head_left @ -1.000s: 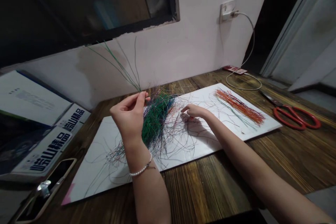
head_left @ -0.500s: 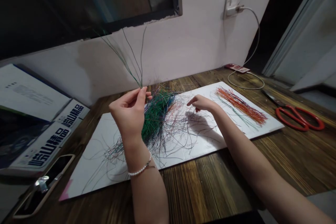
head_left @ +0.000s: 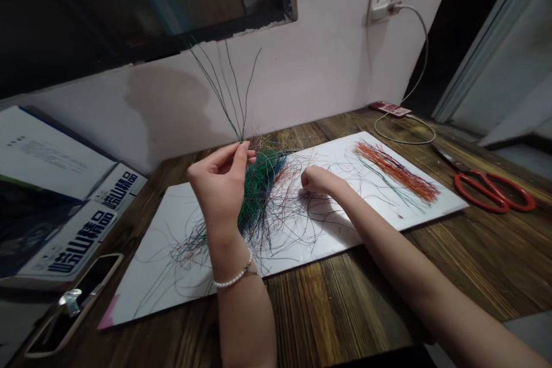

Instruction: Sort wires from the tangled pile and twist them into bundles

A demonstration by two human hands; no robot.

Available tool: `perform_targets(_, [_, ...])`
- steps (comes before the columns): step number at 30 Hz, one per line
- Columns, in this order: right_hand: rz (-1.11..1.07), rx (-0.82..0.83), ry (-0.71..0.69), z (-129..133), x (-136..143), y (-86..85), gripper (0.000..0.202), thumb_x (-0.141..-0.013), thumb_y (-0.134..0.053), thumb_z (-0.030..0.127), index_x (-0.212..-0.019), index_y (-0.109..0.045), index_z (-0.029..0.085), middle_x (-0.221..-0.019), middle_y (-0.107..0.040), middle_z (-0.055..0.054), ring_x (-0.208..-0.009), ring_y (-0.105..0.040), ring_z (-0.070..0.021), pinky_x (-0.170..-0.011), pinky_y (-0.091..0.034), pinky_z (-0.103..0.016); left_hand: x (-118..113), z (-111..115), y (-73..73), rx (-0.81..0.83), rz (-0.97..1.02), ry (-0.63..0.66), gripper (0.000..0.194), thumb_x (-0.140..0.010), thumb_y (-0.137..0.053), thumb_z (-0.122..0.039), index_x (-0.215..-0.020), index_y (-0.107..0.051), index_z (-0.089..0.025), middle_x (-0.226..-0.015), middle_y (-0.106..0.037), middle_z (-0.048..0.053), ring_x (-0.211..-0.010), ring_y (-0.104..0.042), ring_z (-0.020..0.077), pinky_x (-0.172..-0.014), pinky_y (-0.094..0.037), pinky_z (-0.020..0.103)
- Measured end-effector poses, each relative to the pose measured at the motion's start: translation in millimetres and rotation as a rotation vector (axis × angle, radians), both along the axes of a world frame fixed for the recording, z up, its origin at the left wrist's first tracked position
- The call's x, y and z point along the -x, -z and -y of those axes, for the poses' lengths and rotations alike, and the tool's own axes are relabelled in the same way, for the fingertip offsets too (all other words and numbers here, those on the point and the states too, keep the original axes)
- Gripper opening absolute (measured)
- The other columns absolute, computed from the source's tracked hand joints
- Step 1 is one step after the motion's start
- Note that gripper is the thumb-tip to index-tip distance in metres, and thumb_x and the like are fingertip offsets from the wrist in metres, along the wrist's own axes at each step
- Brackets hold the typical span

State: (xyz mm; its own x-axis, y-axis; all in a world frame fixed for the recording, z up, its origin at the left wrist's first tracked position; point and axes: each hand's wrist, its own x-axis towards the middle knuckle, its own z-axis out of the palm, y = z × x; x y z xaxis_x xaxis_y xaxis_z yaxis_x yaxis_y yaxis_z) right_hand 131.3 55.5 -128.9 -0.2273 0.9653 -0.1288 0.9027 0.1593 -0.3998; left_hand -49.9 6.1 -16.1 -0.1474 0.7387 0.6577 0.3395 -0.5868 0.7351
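Pinched in my left hand [head_left: 224,178] are several thin green wires [head_left: 235,109], which fan out upward against the wall. Behind that hand a tangled heap of wires [head_left: 259,190], mostly green with dark and reddish strands, lies on a white board [head_left: 164,276]. My right hand [head_left: 319,180] hovers low over the heap's right side, its fingers curled closed; whether a strand is between them I cannot make out. Farther right on the board lies a straightened bundle of orange and dark wires [head_left: 397,172], with a few green wires [head_left: 383,181] alongside.
Red-handled scissors [head_left: 491,190] lie off the board's right end on the wooden table [head_left: 310,322]. Behind them a white cable [head_left: 425,57] loops from the wall socket to a red device [head_left: 390,108]. A phone [head_left: 73,305] and a box [head_left: 77,236] are at left.
My left hand has shifted slightly right with the green wires, which now spread differently. My right hand has moved a little left and lower, its fingers curling from pointing to closed.
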Motion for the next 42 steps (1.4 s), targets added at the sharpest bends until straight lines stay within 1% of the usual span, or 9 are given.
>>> perform_targets(4, [0.073, 0.056, -0.017, -1.3, -1.5, 2.2, 0.017, -0.084, -0.061, 0.027, -0.090, -0.066, 0.012, -0.093, -0.068, -0.007, -0.084, -0.064, -0.0170, -0.075, -0.050, -0.033, -1.4, 0.4, -0.1, 0.011, -0.013, -0.007, 0.019, -0.076, -0.067, -0.031, -0.082, -0.073, -0.014, -0.071, -0.071, 0.004, -0.063, -0.067, 0.0137, -0.064, -0.059, 0.025])
perform_targets(7, [0.101, 0.093, -0.040, -1.0, -0.6, 0.9, 0.020, -0.085, -0.060, 0.031, -0.090, -0.066, 0.013, -0.093, -0.068, -0.006, -0.085, -0.064, -0.0168, -0.078, -0.051, -0.035, -1.7, 0.4, -0.5, 0.006, -0.012, -0.004, 0.018, -0.075, -0.067, -0.030, -0.081, -0.073, -0.014, -0.071, -0.071, 0.004, -0.063, -0.068, 0.0138, -0.064, -0.059, 0.026])
perform_targets(15, [0.109, 0.124, -0.078, 4.9, 5.4, -3.9, 0.019, -0.078, -0.065, 0.021, -0.095, -0.067, 0.013, -0.096, -0.069, -0.009, -0.082, -0.064, -0.0177, -0.069, -0.050, -0.029, -1.8, 0.3, 0.4, -0.006, -0.033, 0.006, 0.018, -0.076, -0.066, -0.030, -0.081, -0.072, -0.014, -0.071, -0.071, 0.005, -0.063, -0.068, 0.0137, -0.063, -0.058, 0.024])
perform_targets(19, [0.106, 0.171, -0.105, 4.2, 4.8, -3.8, 0.021, -0.075, -0.065, 0.016, -0.095, -0.068, 0.014, -0.087, -0.070, -0.008, -0.074, -0.065, -0.0167, -0.064, -0.049, -0.027, -1.4, -0.1, 0.8, -0.004, -0.040, -0.003, 0.018, -0.076, -0.066, -0.030, -0.081, -0.073, -0.014, -0.071, -0.071, 0.005, -0.062, -0.068, 0.0137, -0.062, -0.058, 0.024])
perform_targets(24, [0.139, 0.198, -0.122, 0.6, 2.2, -0.9, 0.013, -0.079, -0.065, 0.023, -0.086, -0.068, 0.013, -0.081, -0.069, -0.004, -0.074, -0.065, -0.0158, -0.068, -0.051, -0.031, -0.2, -0.3, 0.8, -0.012, -0.041, -0.015, 0.017, -0.076, -0.066, -0.029, -0.080, -0.073, -0.014, -0.070, -0.071, 0.005, -0.062, -0.067, 0.0135, -0.061, -0.057, 0.023])
perform_targets(29, [0.131, 0.109, -0.093, -2.5, 3.1, 1.2, 0.018, -0.087, -0.057, 0.027, -0.094, -0.065, 0.013, -0.095, -0.068, -0.006, -0.084, -0.064, -0.0161, -0.075, -0.051, -0.033, -0.1, -0.9, 1.3, -0.019, -0.040, 0.002, 0.017, -0.076, -0.066, -0.029, -0.080, -0.072, -0.014, -0.070, -0.071, 0.005, -0.062, -0.068, 0.0137, -0.062, -0.057, 0.023])
perform_targets(32, [0.123, 0.078, -0.090, -2.1, 4.2, 1.8, 0.019, -0.087, -0.058, 0.028, -0.095, -0.065, 0.013, -0.096, -0.068, -0.007, -0.085, -0.064, -0.0168, -0.075, -0.051, -0.032, -1.2, -1.3, 1.3, -0.004, -0.046, -0.006, 0.018, -0.077, -0.066, -0.030, -0.080, -0.072, -0.014, -0.070, -0.071, 0.005, -0.063, -0.068, 0.0140, -0.061, -0.058, 0.024])
perform_targets(38, [0.158, 0.111, -0.089, -1.1, 2.6, 4.3, 0.022, -0.085, -0.060, 0.033, -0.090, -0.066, 0.012, -0.089, -0.068, -0.006, -0.083, -0.064, -0.0167, -0.075, -0.051, -0.034, -2.7, -1.5, 1.1, 0.005, -0.058, -0.009, 0.019, -0.077, -0.065, -0.030, -0.081, -0.072, -0.013, -0.071, -0.071, 0.005, -0.063, -0.068, 0.0140, -0.063, -0.058, 0.024])
perform_targets(42, [0.169, 0.133, -0.086, -1.2, 1.2, 5.0, 0.022, -0.085, -0.061, 0.033, -0.094, -0.065, 0.013, -0.094, -0.068, -0.006, -0.083, -0.064, -0.0163, -0.074, -0.052, -0.033, -2.3, -2.0, 1.8, 0.004, -0.051, 0.001, 0.018, -0.076, -0.066, -0.030, -0.080, -0.072, -0.014, -0.071, -0.071, 0.005, -0.062, -0.068, 0.0139, -0.063, -0.058, 0.024])
